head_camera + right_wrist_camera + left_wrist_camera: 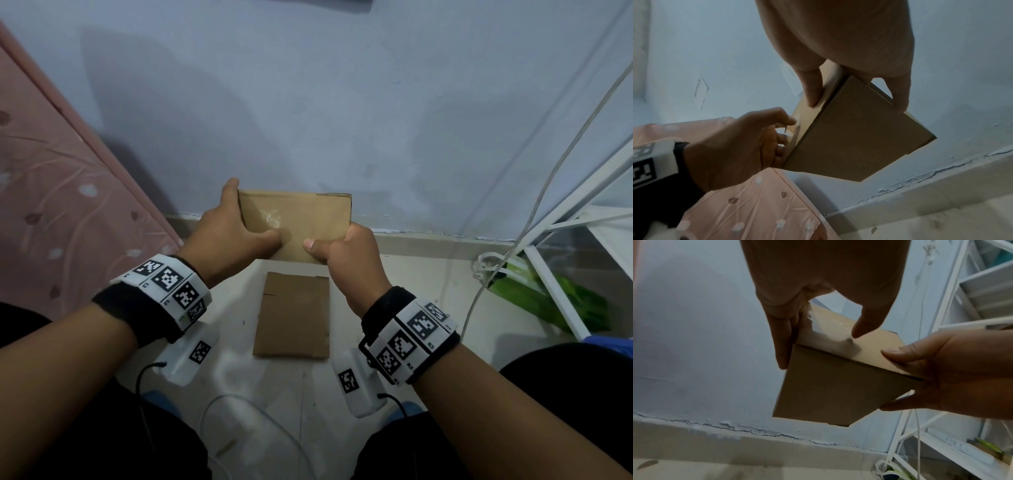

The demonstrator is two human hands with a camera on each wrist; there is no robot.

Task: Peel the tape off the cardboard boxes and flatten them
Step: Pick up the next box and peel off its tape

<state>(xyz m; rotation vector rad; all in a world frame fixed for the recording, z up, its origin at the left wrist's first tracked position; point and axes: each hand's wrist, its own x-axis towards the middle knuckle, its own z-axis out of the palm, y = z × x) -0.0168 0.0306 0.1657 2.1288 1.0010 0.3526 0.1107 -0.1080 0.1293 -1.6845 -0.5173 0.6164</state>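
I hold a small brown cardboard box point(301, 222) in the air in front of the wall. My left hand point(248, 219) grips its left side, fingers along the edge and thumb pressed on the top face. My right hand point(334, 241) grips the near right corner, thumb on top and fingers underneath. A glossy strip of clear tape point(271, 218) lies across the top face near my left thumb. The left wrist view shows the box point(828, 389), the tape point(840, 344) and the right hand point(900, 381). In the right wrist view the left hand point(787, 134) holds the box point(857, 139). A flattened cardboard box point(293, 315) lies on the floor below.
A pink flowered cover point(51, 192) fills the left side. The blue wall point(342, 102) stands close behind the box. At the right stands a white metal rack point(565, 246) with a green item point(534, 294) under it, and a white cable point(513, 236) hangs beside it.
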